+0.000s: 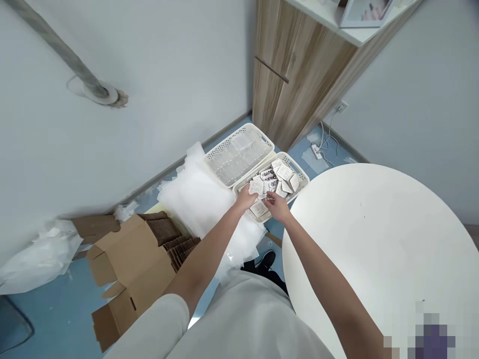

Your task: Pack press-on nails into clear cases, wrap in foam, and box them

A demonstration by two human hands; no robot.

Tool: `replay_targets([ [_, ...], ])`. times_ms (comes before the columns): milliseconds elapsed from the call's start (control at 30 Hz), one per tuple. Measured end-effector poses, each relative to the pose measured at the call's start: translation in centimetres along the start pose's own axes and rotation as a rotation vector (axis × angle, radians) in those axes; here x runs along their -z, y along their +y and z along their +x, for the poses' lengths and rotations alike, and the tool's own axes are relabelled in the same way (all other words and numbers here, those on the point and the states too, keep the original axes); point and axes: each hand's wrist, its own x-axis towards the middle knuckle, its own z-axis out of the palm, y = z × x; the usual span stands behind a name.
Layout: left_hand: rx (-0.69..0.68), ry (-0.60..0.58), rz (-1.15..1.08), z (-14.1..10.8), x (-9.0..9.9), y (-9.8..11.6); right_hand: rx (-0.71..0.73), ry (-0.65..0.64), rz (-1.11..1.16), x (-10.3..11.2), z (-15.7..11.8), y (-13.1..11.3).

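Note:
My left hand (246, 198) is closed on a white printed card (256, 187), held over the near white basket (301, 188). Close to the card's right edge, my right hand (276, 205) has its fingers curled together; whether they grip the card or another small thing I cannot make out. Inside the near basket lie several small white printed packets (285, 172), some with dark lettering, in a loose heap. Behind it stands a second white basket (209, 160) with clear plastic pieces (239, 154) in it.
White foam sheets (198, 199) are stacked left of the baskets. Flattened cardboard boxes (130, 254) lie further left, near a white plastic bag (41, 254). At right stands a round white table (374, 234). A wooden cabinet (295, 65) and a power strip (316, 151) are behind.

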Motion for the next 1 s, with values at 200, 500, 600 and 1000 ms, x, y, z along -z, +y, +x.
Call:
replay_targets([
  [200, 0.055, -0.078, -0.021, 2.6, 0.4, -0.7, -0.045, 0.026, 0.106, -2.2, 3.3, 0.4],
  [500, 0.025, -0.124, -0.053, 3.1, -0.1, -1.9, -0.104, 0.056, 0.132, -3.2, 3.9, 0.8],
  [600, -0.036, -0.123, -0.040, 2.6, -0.1, -1.7, -0.075, 0.050, 0.138, -3.0, 3.3, 0.5],
  [1000, -0.417, -0.201, 0.182, -4.6, -1.9, 0.0, 0.153, 0.249, 0.192, 1.6, -6.1, -0.2],
])
